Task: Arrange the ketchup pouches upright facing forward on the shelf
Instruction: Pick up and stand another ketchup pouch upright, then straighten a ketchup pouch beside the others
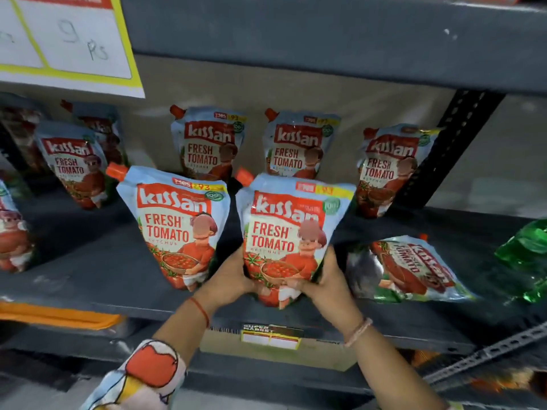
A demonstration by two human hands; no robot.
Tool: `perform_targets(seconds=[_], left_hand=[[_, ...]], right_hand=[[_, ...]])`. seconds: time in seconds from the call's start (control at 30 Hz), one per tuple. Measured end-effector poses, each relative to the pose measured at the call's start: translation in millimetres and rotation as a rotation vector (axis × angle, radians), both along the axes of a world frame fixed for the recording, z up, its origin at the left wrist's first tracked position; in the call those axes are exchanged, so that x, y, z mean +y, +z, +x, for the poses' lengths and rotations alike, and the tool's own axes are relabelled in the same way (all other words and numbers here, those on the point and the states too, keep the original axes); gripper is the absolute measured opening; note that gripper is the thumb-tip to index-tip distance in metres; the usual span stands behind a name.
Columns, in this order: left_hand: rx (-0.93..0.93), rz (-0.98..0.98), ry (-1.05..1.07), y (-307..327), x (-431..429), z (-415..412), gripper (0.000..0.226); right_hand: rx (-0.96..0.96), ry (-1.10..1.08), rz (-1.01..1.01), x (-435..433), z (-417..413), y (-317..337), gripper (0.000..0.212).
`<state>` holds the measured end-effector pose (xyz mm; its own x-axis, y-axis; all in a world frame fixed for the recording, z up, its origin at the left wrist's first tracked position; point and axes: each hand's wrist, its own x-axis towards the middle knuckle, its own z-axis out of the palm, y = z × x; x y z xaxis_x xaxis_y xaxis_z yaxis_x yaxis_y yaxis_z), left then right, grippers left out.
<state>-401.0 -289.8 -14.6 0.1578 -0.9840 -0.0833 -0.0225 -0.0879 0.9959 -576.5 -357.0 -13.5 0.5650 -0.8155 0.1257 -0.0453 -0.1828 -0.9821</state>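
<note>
I see both hands — left hand (233, 275), right hand (327, 281) — gripping one upright ketchup pouch (288, 232) at the shelf (88, 279) front edge.

Kissan ketchup pouches (288, 232) stood upright, labels forward, in two loose rows on the grey shelf (88, 261); one pouch (408, 267) lay flat on its side at the right.

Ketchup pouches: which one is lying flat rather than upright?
The ketchup pouch on its side, right of the held pouch, near the green packet. All others stand upright.
</note>
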Motion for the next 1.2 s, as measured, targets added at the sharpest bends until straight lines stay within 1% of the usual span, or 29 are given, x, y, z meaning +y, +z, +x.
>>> perform_targets(seconds=[0.1, 0.17, 0.2, 0.23, 0.27, 0.3, 0.33, 0.37, 0.4, 0.43, 0.47, 0.5, 0.53, 0.57, 0.6, 0.63, 0.7, 0.73, 0.8, 0.83, 0.9, 0.97, 1.0, 1.03, 1.07, 1.13, 1.2], left_hand=[[-0.097, 0.011, 0.003, -10.6, 1.4, 7.3, 0.07], [-0.119, 0.027, -0.002, -13.0, 6.5, 6.2, 0.066], [-0.126, 0.025, 0.017, -13.6, 11.0, 2.4, 0.065], [-0.17, 0.017, 0.08, -15.6, 17.3, -3.3, 0.067], [-0.258, 0.006, 0.193, -19.9, 26.4, -11.3, 0.069], [-0.367, -0.013, 0.35, -26.1, 38.2, -22.1, 0.068], [-0.482, -0.053, 0.507, -32.3, 53.1, -35.5, 0.063], [-0.572, -0.105, 0.594, -35.5, 67.4, -51.5, 0.054], [-0.612, -0.156, 0.586, -36.6, 79.6, -68.1, 0.049], [-0.615, -0.194, 0.479, -38.5, 84.6, -82.4, 0.047], [-0.597, -0.202, 0.328, -39.4, 81.0, -97.5, 0.047], [-0.573, -0.185, 0.2, -37.4, 71.6, -110.6, 0.05], [-0.524, -0.154, 0.115, -31.4, 55.9, -124.6, 0.056], [-0.428, -0.107, 0.104, -20.4, 36.3, -135.8, 0.063], [-0.277, -0.034, 0.131, -7.7, 13.8, -145.4, 0.069], [-0.119, 0.036, 0.151, 2.9, -11.1, -154.8, 0.071], [0.081, 0.157, 0.182, 15.9, -57.7, -164.1, 0.074], [0.158, 0.215, 0.18, 19.7, -76.3, -166.0, 0.079], [0.258, 0.316, 0.149, 23.3, -98.5, -167.0, 0.087], [0.27, 0.341, 0.148, 21.9, -101.6, -165.1, 0.083], [0.29, 0.377, 0.133, 18.5, -99.2, -159.0, 0.059], [0.368, 0.455, -0.05, 13.0, -92.9, -154.9, 0.041], [0.349, 0.475, -0.16, 10.4, -89.8, -153.3, 0.035], [0.282, 0.492, -0.254, 10.8, -85.5, -152.7, 0.033], [0.223, 0.496, -0.312, 14.1, -80.6, -153.9, 0.037], [0.166, 0.438, -0.324, 16.8, -74.6, -152.7, 0.054], [0.154, 0.305, -0.287, 15.5, -70.8, -149.0, 0.071]], right_hand=[[0.066, -0.04, -0.087, 7.6, 4.5, -15.4, 0.071], [0.071, -0.051, -0.094, 10.8, 5.9, -15.9, 0.068], [0.055, -0.059, -0.079, 13.6, 4.5, -15.2, 0.071], [0.028, -0.059, -0.057, 18.1, 1.4, -15.1, 0.075], [0.026, -0.074, -0.057, 26.1, -3.4, -17.0, 0.081], [0.06, -0.142, -0.104, 38.4, -10.2, -20.5, 0.085], [0.119, -0.249, -0.187, 52.4, -16.9, -25.3, 0.085], [0.164, -0.36, -0.277, 64.8, -25.9, -32.0, 0.083], [0.173, -0.457, -0.341, 75.0, -35.4, -37.0, 0.081], [0.155, -0.55, -0.366, 78.9, -45.3, -41.2, 0.08], [0.123, -0.654, -0.346, 76.6, -56.2, -41.3, 0.08], [0.073, -0.764, -0.278, 68.1, -64.5, -38.2, 0.077], [-0.003, -0.855, -0.182, 56.7, -74.0, -30.9, 0.071], [-0.101, -0.913, -0.072, 42.9, -81.8, -21.7, 0.06], [-0.204, -0.941, 0.058, 28.7, -88.8, -13.1, 0.048], [-0.306, -0.95, 0.223, 14.8, -96.4, -6.1, 0.04], [-0.452, -0.876, 0.566, -7.4, -107.0, 2.9, 0.041], [-0.479, -0.826, 0.679, -15.5, -110.6, 4.9, 0.042], [-0.442, -0.751, 0.784, -25.7, -119.4, 7.3, 0.038], [-0.406, -0.711, 0.803, -28.4, -125.5, 8.0, 0.034], [-0.34, -0.59, 0.84, -33.4, -143.3, 7.7, 0.029], [-0.276, -0.417, 0.882, -33.5, -160.1, 9.5, 0.032], [-0.253, -0.333, 0.875, -33.6, -165.7, 11.1, 0.035], [-0.25, -0.267, 0.845, -34.2, -168.9, 12.8, 0.038], [-0.252, -0.221, 0.793, -36.1, -170.7, 14.3, 0.042], [-0.216, -0.16, 0.638, -40.4, -168.0, 20.5, 0.051], [-0.131, -0.134, 0.424, -47.6, -163.1, 26.9, 0.064]])
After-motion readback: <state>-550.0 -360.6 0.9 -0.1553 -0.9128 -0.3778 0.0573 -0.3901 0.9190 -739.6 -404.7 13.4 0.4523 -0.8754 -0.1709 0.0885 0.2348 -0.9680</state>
